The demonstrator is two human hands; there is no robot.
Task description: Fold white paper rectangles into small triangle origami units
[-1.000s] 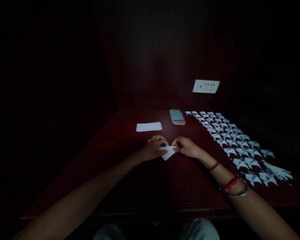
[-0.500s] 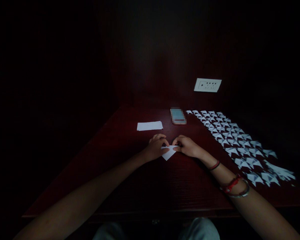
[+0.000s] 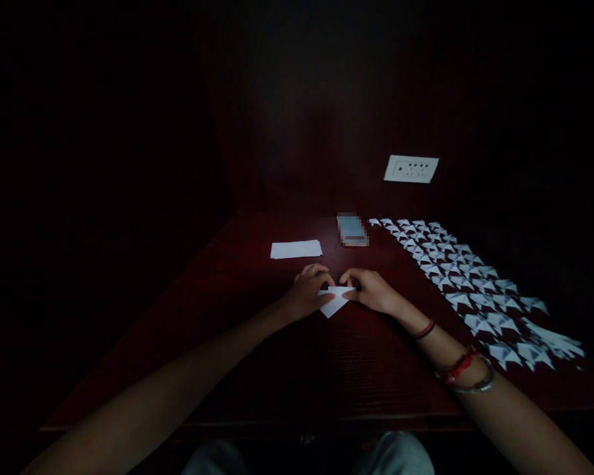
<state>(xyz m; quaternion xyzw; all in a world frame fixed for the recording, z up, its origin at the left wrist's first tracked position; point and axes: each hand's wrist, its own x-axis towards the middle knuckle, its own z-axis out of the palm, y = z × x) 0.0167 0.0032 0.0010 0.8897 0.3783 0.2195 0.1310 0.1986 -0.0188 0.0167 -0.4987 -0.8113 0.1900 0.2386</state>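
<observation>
A small white piece of folded paper (image 3: pixel 330 305) lies between my hands above the dark red table, its point facing me. My left hand (image 3: pixel 309 293) pinches its left side with thumb and forefinger. On the right side, my right hand (image 3: pixel 369 289) grips the paper with the thumb on top and the fingers curled behind. Just beyond my hands is a stack of white paper (image 3: pixel 296 249). Many folded white paper shapes (image 3: pixel 445 264) stand in rows to the right of my right hand.
A pixelated phone-like object (image 3: pixel 352 229) lies toward the back of the table (image 3: pixel 218 290). A wall socket (image 3: pixel 411 169) is on the panel behind. Narrow white paper strips (image 3: pixel 554 340) lie at the right, beside the front rows of shapes.
The far edge of the folded paper shows a little differently between my fingers. Both hands keep nearly the same place and hold.
</observation>
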